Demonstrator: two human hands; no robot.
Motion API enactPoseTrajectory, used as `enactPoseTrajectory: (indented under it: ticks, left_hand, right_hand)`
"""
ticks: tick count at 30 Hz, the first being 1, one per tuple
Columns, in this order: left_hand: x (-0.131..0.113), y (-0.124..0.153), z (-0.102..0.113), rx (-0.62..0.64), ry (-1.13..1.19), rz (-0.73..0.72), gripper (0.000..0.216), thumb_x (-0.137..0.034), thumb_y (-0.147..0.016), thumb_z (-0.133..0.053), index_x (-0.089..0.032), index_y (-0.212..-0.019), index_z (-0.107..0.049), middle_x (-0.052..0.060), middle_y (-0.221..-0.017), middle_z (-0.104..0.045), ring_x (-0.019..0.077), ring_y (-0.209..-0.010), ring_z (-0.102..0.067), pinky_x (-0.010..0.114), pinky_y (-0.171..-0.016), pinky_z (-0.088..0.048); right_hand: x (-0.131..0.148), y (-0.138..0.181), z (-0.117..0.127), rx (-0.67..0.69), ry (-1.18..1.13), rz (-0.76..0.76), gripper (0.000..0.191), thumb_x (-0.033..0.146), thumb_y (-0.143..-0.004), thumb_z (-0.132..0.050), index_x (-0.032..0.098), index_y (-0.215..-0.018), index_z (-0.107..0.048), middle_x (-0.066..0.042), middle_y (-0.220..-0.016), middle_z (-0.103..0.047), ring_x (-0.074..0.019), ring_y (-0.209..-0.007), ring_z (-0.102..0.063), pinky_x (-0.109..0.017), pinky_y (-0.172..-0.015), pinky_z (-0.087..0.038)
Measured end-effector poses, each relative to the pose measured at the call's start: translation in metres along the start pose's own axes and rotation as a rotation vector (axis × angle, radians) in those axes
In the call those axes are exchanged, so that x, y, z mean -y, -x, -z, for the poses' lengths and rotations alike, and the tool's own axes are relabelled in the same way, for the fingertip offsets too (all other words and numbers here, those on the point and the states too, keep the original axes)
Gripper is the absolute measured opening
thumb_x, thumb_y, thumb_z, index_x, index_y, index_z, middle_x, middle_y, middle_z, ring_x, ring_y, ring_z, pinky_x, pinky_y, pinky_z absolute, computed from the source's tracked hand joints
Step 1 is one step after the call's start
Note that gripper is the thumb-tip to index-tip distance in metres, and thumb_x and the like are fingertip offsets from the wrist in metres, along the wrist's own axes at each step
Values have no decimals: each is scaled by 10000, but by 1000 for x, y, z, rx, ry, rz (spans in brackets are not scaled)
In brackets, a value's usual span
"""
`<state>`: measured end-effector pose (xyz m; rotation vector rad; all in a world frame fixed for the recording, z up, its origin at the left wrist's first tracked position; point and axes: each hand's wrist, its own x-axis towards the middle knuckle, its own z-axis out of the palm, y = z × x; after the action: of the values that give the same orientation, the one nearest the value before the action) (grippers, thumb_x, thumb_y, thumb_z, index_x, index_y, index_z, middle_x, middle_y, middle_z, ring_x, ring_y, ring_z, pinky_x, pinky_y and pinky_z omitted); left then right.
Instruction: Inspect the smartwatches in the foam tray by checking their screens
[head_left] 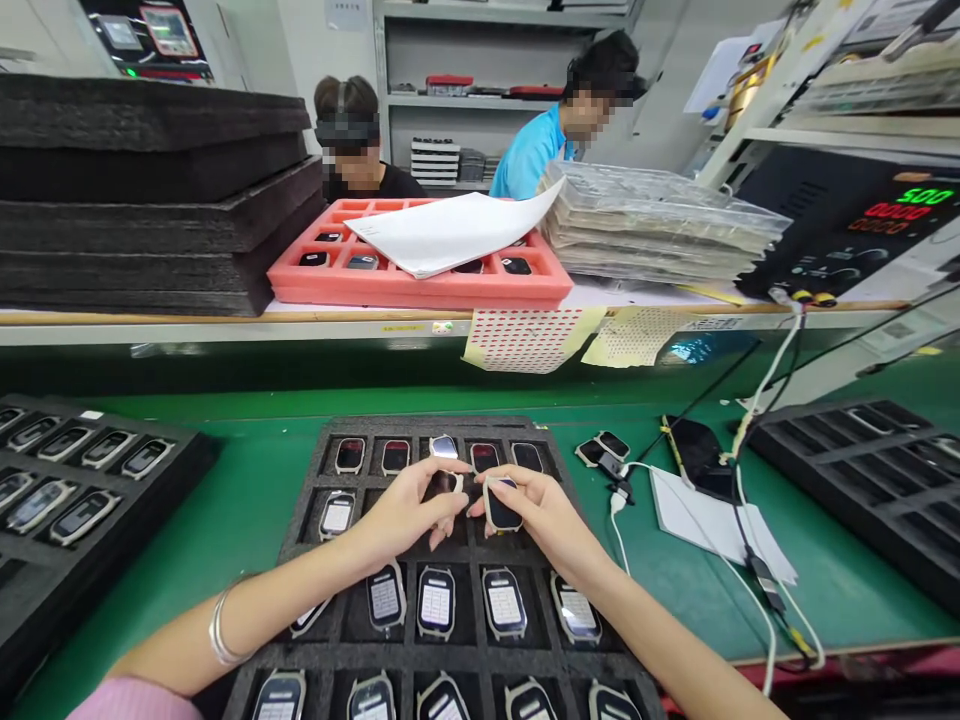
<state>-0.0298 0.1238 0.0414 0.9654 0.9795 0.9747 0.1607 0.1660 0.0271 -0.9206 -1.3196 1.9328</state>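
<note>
Over the tray's [465, 655] upper part, the left hand [409, 508] pinches what looks like one watch [444, 484]; the right hand [541, 508] pinches a second watch [503, 506]. A loose fingertip grip could drop either onto the tray; held so close, they might knock and scratch. Fingers hide much of the first; the tray's near edge is cut off.

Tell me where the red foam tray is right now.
In the head view, the red foam tray sits at upper centre on the raised shelf, between the black foam stack on the left and the clear plastic trays on the right.
</note>
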Motion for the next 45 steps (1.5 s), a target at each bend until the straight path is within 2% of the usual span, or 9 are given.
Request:
enactPoseTrajectory:
  ticks: [4, 8, 12, 16, 23, 28, 34, 42, 45]
  left_hand:
    - [4, 0, 1, 20, -154, -20, 350, -298, -804, -602, -124, -1096, -518, -84, -538, -484, 53, -371, -382, 183, -400, -309]
    - [13, 0, 2, -14, -248, -73, 386, -258, -811, -580, -140, -1162, -473, -65, -623, -503, 77, -439, -449, 194, -427, -373]
    - [20, 2, 4, -58, -385, -202, 398, -199, -815, -570, -192, -1202, -478, 25, -926, -613, 149, -738, -601, 262, -665, -497]
    - [18, 5, 2, -62, -492, -286, 396, -157, -819, -548, -202, -1207, -483, 65, -1140, -602, 204, -998, -588, 332, -896, -455]
    - [11, 8, 2, -54, -542, -269, 401, -146, -821, -536, -201, -1212, -464, 71, -1224, -574, 219, -1145, -517, 344, -989, -372]
    - [12, 9, 2, -39, -490, -251, 389, -148, -828, -533, -216, -1206, -470, 54, -1193, -578, 212, -1095, -532, 325, -966, -377]
    - [13, 9, 2, -49, -436, -212, 382, -176, -817, -555, -222, -1192, -503, 47, -1093, -611, 224, -976, -574, 303, -832, -442]
    - [15, 16, 3, -36, -503, -212, 303, -199, -771, -568, -228, -1072, -581, 42, -1072, -674, 256, -1040, -597, 343, -899, -451]
    - [21, 20, -4, -186, -543, -221, 256, -357, -751, -638, -291, -998, -635, 6, -1006, -706, 293, -983, -627, 396, -875, -490]
  right_hand:
    - [0, 4, -2, 35, -9, -32, 347, 366, -901, -580, 146, -1169, -594, -60, -784, -718, -169, -640, -663, -299, -679, -471]
    - [-1, 9, -2, 94, -167, -91, 487, 329, -853, -640, 201, -1303, -502, -67, -1025, -698, -206, -895, -673, -356, -876, -441]
    - [-2, 11, 4, 105, -74, -85, 573, 322, -851, -656, 213, -1371, -441, -71, -1039, -696, -222, -1026, -628, -420, -993, -374]
    - [1, 10, 8, 117, 41, -32, 515, 293, -833, -685, 233, -1317, -520, -76, -1054, -695, -233, -1026, -623, -424, -970, -402]
    - [1, 9, 9, 129, -55, 77, 366, 264, -790, -740, 199, -1142, -661, -62, -960, -712, -170, -828, -660, -294, -813, -481]
    - [1, 11, 8, 154, -151, 6, 401, 341, -827, -695, 179, -1189, -637, -62, -876, -691, -162, -727, -648, -277, -660, -502]
    - [4, 13, 8, 161, -182, -29, 435, 311, -815, -707, 172, -1216, -615, -101, -984, -684, -195, -809, -656, -307, -706, -497]
    - [-1, 15, 11, 150, -243, 3, 440, 226, -722, -789, 156, -1139, -667, -97, -989, -704, -185, -884, -662, -291, -792, -495]
    - [-11, 18, 5, 121, -224, 4, 544, 288, -620, -849, 112, -1107, -686, -98, -912, -708, -172, -764, -669, -267, -712, -512]
